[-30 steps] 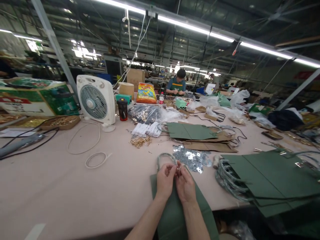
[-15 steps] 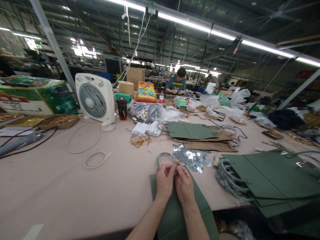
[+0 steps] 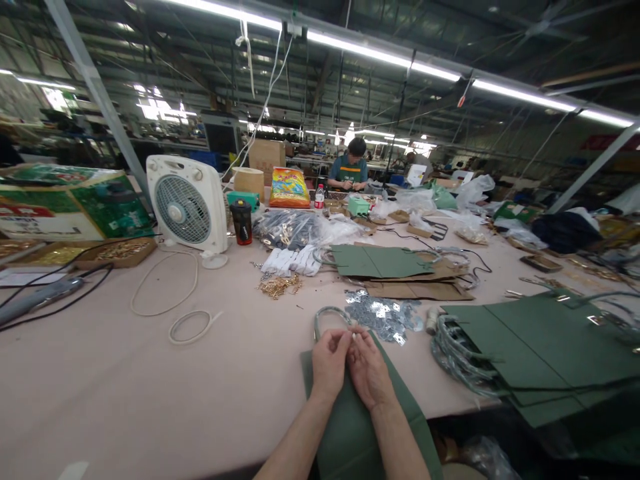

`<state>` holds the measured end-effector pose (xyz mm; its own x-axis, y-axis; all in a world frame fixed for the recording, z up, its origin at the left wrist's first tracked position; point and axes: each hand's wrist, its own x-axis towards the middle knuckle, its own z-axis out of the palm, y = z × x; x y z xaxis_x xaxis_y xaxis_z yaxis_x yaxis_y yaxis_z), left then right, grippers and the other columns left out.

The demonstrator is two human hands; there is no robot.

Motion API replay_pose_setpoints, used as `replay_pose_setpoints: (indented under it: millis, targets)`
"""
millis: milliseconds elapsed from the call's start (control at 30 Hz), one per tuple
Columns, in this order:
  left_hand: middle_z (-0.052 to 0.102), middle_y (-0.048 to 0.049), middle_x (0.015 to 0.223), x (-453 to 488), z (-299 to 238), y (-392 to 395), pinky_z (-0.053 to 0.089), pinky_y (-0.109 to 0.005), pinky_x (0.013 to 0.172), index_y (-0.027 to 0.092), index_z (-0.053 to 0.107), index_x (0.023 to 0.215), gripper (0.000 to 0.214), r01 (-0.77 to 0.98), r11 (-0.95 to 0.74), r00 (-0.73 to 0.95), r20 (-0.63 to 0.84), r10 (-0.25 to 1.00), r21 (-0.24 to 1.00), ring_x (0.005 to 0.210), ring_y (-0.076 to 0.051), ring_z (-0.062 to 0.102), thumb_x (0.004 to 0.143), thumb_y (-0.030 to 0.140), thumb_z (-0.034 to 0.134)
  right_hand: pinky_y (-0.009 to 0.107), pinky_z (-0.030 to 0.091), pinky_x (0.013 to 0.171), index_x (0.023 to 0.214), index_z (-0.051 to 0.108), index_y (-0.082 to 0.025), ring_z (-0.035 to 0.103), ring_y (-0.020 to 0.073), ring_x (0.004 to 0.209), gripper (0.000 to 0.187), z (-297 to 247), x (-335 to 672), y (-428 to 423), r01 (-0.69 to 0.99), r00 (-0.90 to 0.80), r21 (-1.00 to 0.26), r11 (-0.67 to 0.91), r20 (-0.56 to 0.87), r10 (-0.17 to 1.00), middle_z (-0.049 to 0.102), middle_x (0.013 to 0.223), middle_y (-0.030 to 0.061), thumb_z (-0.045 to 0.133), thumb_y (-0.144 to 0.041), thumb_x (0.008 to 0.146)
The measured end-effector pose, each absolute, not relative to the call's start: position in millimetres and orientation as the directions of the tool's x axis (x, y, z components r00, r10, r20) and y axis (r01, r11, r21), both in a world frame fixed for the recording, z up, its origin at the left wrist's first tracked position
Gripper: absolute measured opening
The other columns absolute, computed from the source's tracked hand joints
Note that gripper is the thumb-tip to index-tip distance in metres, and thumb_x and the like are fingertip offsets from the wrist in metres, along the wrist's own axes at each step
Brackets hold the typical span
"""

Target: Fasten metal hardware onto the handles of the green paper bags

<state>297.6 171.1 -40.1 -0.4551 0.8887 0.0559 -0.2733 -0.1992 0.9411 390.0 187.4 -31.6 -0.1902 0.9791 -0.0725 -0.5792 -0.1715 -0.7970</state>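
Note:
A flat green paper bag (image 3: 350, 420) lies at the table's near edge under both my hands. My left hand (image 3: 329, 362) and my right hand (image 3: 369, 369) pinch together at the bag's top edge, where a small shiny piece shows between the fingertips. A grey-green cord handle (image 3: 327, 315) loops up from the bag just beyond my left hand. A scatter of small silver metal tags (image 3: 385, 315) lies right behind my hands.
A stack of green bags with bundled cord handles (image 3: 530, 347) lies to the right. Farther back are folded green and brown sheets (image 3: 385, 261), gold clips (image 3: 278, 285), a white fan (image 3: 187, 203) and a white cable coil (image 3: 189, 325). A person (image 3: 350, 170) works across the table.
My hands stay pinched together at the bag's top edge with slight finger movement. The view has drifted a little.

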Motion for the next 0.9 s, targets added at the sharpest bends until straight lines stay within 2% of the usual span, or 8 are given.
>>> replay_pose_setpoints:
  millis: [67,133,233,300,400,600,733,900]
  targets:
    - [0.078,-0.0071,0.085,297.3,-39.1,171.6,0.058,-0.029,0.07,0.016,0.075,0.091,0.037,-0.314,-0.184,-0.437,0.031,0.899,0.931,0.073,-0.019,0.071,0.081,0.051,0.078,0.032,0.057,0.085,0.109,0.074,-0.029,0.068,0.019,0.096,0.033,-31.9,398.7,189.0,-0.485,-0.089,-0.873,-0.051,-0.009,0.996,0.073,0.109,0.0024,0.08,-0.048,0.084]
    - [0.078,-0.0074,0.085,297.4,-39.1,172.0,0.058,-0.029,0.069,0.016,0.076,0.091,0.038,-0.323,-0.173,-0.431,0.018,0.902,0.931,0.073,-0.019,0.071,0.081,0.053,0.078,0.037,0.054,0.094,0.11,0.077,-0.027,0.066,0.0229,0.107,0.032,-30.6,409.7,192.2,-0.266,-0.029,-0.957,0.114,0.126,0.992,0.073,0.115,0.0051,0.075,-0.049,0.087]
    - [0.078,-0.0084,0.086,297.6,-41.2,172.6,0.057,-0.028,0.068,0.015,0.078,0.094,0.04,-0.303,-0.174,-0.422,0.032,0.906,0.937,0.073,-0.019,0.07,0.082,0.053,0.077,0.043,0.047,0.107,0.108,0.082,-0.026,0.062,0.0271,0.116,0.028,-24.4,423.3,198.4,0.056,-0.144,-0.935,0.351,0.34,0.929,0.073,0.118,0.0078,0.071,-0.046,0.091]
    - [0.078,-0.008,0.085,297.8,-43.0,172.9,0.056,-0.027,0.066,0.014,0.078,0.095,0.041,-0.281,-0.176,-0.414,0.046,0.909,0.944,0.07,-0.018,0.068,0.084,0.053,0.076,0.045,0.048,0.105,0.109,0.082,-0.029,0.064,0.0275,0.111,0.025,-19.9,427.3,201.6,0.124,-0.24,-0.886,0.447,0.41,0.88,0.075,0.112,0.0074,0.069,-0.043,0.093]
    - [0.077,-0.007,0.081,297.9,-45.1,173.1,0.055,-0.026,0.064,0.014,0.078,0.093,0.04,-0.245,-0.17,-0.409,0.057,0.911,0.955,0.066,-0.017,0.067,0.086,0.054,0.073,0.046,0.052,0.099,0.111,0.082,-0.034,0.068,0.0274,0.102,0.022,-17.0,427.6,204.1,0.154,-0.292,-0.851,0.502,0.447,0.846,0.077,0.106,0.0065,0.07,-0.039,0.093]
    - [0.079,-0.0084,0.086,299.2,-45.4,171.5,0.06,-0.028,0.071,0.015,0.079,0.092,0.04,-0.249,-0.165,-0.394,0.056,0.918,0.954,0.075,-0.02,0.072,0.087,0.054,0.072,0.044,0.052,0.099,0.109,0.083,-0.034,0.069,0.0276,0.1,0.022,-22.3,427.6,206.4,0.177,-0.259,-0.84,0.512,0.463,0.848,0.078,0.105,0.0075,0.072,-0.041,0.091]
    - [0.079,-0.0086,0.093,301.0,-40.7,168.7,0.063,-0.033,0.08,0.016,0.078,0.098,0.036,-0.239,-0.207,-0.413,0.094,0.906,0.949,0.084,-0.022,0.075,0.088,0.05,0.072,0.039,0.051,0.095,0.111,0.082,-0.028,0.067,0.0259,0.1,0.031,-27.1,430.0,208.1,0.141,-0.232,-0.93,0.341,0.304,0.924,0.077,0.104,0.0068,0.067,-0.049,0.094]
    - [0.079,-0.0069,0.095,303.6,-33.5,163.9,0.063,-0.032,0.079,0.018,0.077,0.101,0.028,-0.042,-0.249,-0.485,0.198,0.852,0.968,0.082,-0.021,0.075,0.093,0.042,0.067,0.03,0.05,0.071,0.102,0.083,-0.019,0.061,0.021,0.077,0.043,-31.7,426.6,206.1,0.044,-0.197,-0.992,0.117,0.106,0.975,0.07,0.078,0.0037,0.07,-0.058,0.088]
